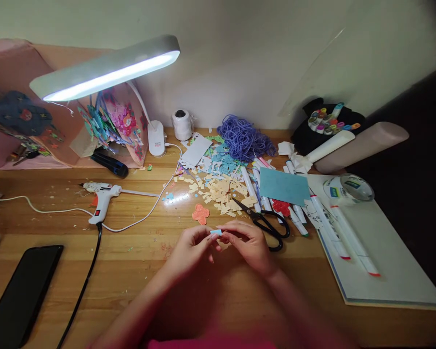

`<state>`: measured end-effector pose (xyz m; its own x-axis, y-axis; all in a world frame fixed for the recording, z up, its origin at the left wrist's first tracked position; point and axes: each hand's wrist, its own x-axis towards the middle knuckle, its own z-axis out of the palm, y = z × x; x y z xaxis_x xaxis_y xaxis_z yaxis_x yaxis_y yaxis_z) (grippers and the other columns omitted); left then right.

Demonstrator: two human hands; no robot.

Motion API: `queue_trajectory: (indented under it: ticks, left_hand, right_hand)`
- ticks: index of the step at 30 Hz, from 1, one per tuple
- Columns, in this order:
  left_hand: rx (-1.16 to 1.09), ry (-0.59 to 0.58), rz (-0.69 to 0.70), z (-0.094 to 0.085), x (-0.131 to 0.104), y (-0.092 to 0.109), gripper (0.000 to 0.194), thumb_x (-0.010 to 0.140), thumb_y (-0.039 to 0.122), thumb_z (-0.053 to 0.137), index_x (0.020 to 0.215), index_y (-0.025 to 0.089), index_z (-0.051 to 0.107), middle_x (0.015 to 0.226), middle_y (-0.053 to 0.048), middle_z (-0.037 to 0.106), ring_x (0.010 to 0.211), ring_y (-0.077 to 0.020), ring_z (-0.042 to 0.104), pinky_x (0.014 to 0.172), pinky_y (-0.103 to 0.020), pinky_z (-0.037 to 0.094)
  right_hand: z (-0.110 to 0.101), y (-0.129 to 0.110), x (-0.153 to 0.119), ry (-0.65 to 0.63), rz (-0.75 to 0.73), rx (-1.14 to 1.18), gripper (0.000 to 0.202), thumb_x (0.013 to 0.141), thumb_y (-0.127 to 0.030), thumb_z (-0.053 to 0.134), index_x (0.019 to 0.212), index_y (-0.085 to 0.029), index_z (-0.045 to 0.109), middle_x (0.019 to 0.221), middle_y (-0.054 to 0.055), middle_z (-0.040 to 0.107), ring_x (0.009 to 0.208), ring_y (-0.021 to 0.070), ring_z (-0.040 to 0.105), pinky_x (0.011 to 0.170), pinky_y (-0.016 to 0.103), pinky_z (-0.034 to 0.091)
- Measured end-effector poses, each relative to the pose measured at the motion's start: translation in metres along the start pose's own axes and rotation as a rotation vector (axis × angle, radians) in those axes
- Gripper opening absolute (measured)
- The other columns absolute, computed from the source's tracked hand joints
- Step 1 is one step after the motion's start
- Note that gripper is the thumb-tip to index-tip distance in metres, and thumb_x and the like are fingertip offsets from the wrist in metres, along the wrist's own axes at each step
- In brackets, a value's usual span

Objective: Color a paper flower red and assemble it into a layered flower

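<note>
1. A small light-blue paper piece (215, 232) is pinched between the fingertips of both hands, just above the wooden desk (138, 261), near its front middle.
2. The left hand (191, 247) closes thumb and forefinger on the piece's left end; the right hand (249, 242) curls its fingers around the right end.
3. Just beyond the hands lies an orange paper cut-out (200, 214), and beside the right hand black scissors (267, 223) lie with blades slightly apart.
4. Further back spreads a heap of tan and blue paper scraps (218, 186), with a teal paper sheet (284, 187) resting on white marker pens (252, 186).
5. To the right, more markers (343, 232) lie on a white pad (385, 261), next to a tape roll (347, 189) whose label is too small to read.
6. At the back: purple cord bundle (244, 137), white thread spool (181, 124), a black case of coloured markers (329, 121).
7. To the left: a lit desk lamp (109, 70), a white glue gun (101, 198) with its cable, a black phone (22, 295) face up.
8. No writing anywhere is legible.
</note>
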<state>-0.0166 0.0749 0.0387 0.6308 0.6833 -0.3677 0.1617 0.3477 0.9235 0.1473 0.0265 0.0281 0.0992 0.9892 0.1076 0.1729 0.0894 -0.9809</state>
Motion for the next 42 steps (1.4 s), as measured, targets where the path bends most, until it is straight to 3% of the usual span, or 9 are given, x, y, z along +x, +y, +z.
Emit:
queue_trajectory:
  ticks: [3, 15, 22, 25, 27, 31, 33, 36, 42]
  left_hand:
    - [0.07, 0.008, 0.041, -0.0003, -0.0001, -0.0015, 0.033, 0.085, 0.044, 0.053, 0.086, 0.012, 0.062, 0.074, -0.004, 0.064, 0.052, -0.0099, 0.055, 0.054, -0.023, 0.044]
    - [0.188, -0.049, 0.056, -0.0009, -0.0028, 0.0026, 0.038, 0.092, 0.042, 0.038, 0.075, 0.016, 0.058, 0.068, -0.001, 0.058, 0.067, -0.014, 0.053, 0.067, -0.024, 0.038]
    - [0.093, -0.097, -0.014, -0.0004, -0.0016, -0.0012, 0.037, 0.091, 0.043, 0.036, 0.068, 0.017, 0.049, 0.058, 0.002, 0.046, 0.056, -0.0122, 0.044, 0.057, -0.023, 0.036]
    - [0.052, -0.114, -0.032, -0.0007, -0.0011, -0.0036, 0.034, 0.088, 0.043, 0.037, 0.067, 0.018, 0.044, 0.058, 0.004, 0.041, 0.053, -0.0111, 0.04, 0.053, -0.023, 0.035]
    - [0.052, -0.116, -0.035, -0.001, -0.0015, -0.0034, 0.033, 0.088, 0.043, 0.039, 0.067, 0.018, 0.043, 0.058, 0.004, 0.039, 0.053, -0.0106, 0.038, 0.052, -0.022, 0.033]
    - [0.121, -0.084, -0.004, -0.001, -0.0035, 0.0, 0.032, 0.088, 0.043, 0.042, 0.07, 0.017, 0.047, 0.063, 0.004, 0.041, 0.058, -0.011, 0.038, 0.055, -0.022, 0.031]
    - [0.171, -0.054, 0.026, 0.0001, -0.0047, 0.0019, 0.031, 0.088, 0.043, 0.044, 0.072, 0.017, 0.05, 0.067, 0.003, 0.046, 0.065, -0.0122, 0.041, 0.06, -0.023, 0.032]
    - [0.361, -0.008, 0.1, 0.0025, -0.0059, 0.0033, 0.032, 0.091, 0.042, 0.041, 0.073, 0.017, 0.051, 0.071, 0.002, 0.052, 0.07, -0.0139, 0.046, 0.063, -0.023, 0.033]
    - [0.653, 0.004, 0.235, 0.0041, -0.0058, 0.0001, 0.031, 0.095, 0.036, 0.029, 0.078, 0.019, 0.049, 0.074, -0.001, 0.054, 0.068, -0.0151, 0.048, 0.063, -0.025, 0.034]
  right_hand:
    - [-0.0001, 0.0013, -0.001, -0.018, 0.083, 0.022, 0.011, 0.079, -0.02, 0.064, 0.088, -0.022, 0.069, 0.084, 0.003, 0.067, 0.074, 0.0143, 0.064, 0.062, 0.023, 0.053]
    - [-0.0025, 0.0006, -0.0029, -0.13, 0.113, -0.005, 0.007, 0.084, -0.024, 0.057, 0.086, -0.02, 0.062, 0.08, 0.001, 0.062, 0.073, 0.0128, 0.062, 0.063, 0.023, 0.051]
    - [-0.0068, 0.0037, -0.0031, -0.154, -0.27, -0.229, 0.013, 0.082, -0.013, 0.055, 0.09, -0.021, 0.062, 0.083, 0.003, 0.063, 0.078, 0.0147, 0.061, 0.069, 0.026, 0.05]
    - [-0.0064, 0.0033, -0.0035, -0.148, -0.335, -0.226, 0.015, 0.081, -0.011, 0.055, 0.088, -0.021, 0.062, 0.084, 0.004, 0.064, 0.079, 0.0144, 0.062, 0.07, 0.026, 0.05]
    - [-0.0053, 0.0022, -0.0035, -0.137, -0.261, -0.164, 0.012, 0.08, -0.011, 0.056, 0.084, -0.021, 0.062, 0.083, 0.003, 0.064, 0.08, 0.0143, 0.062, 0.07, 0.025, 0.051]
    - [-0.0033, 0.0013, -0.0022, -0.136, 0.092, 0.128, 0.01, 0.079, -0.019, 0.06, 0.089, -0.02, 0.062, 0.085, 0.003, 0.063, 0.078, 0.0135, 0.063, 0.067, 0.025, 0.054]
    - [-0.0031, 0.0013, -0.0011, -0.124, 0.193, 0.211, 0.015, 0.077, -0.023, 0.065, 0.091, -0.018, 0.063, 0.084, 0.003, 0.065, 0.075, 0.0133, 0.063, 0.068, 0.025, 0.055]
    - [-0.0049, -0.0006, 0.0004, -0.1, 0.2, 0.171, 0.013, 0.074, -0.027, 0.069, 0.083, -0.017, 0.066, 0.08, 0.003, 0.066, 0.074, 0.0144, 0.064, 0.068, 0.026, 0.054]
    - [-0.0084, -0.005, 0.0005, -0.061, 0.028, -0.019, 0.005, 0.077, -0.022, 0.067, 0.081, -0.019, 0.069, 0.079, 0.004, 0.067, 0.075, 0.0155, 0.063, 0.065, 0.026, 0.052]
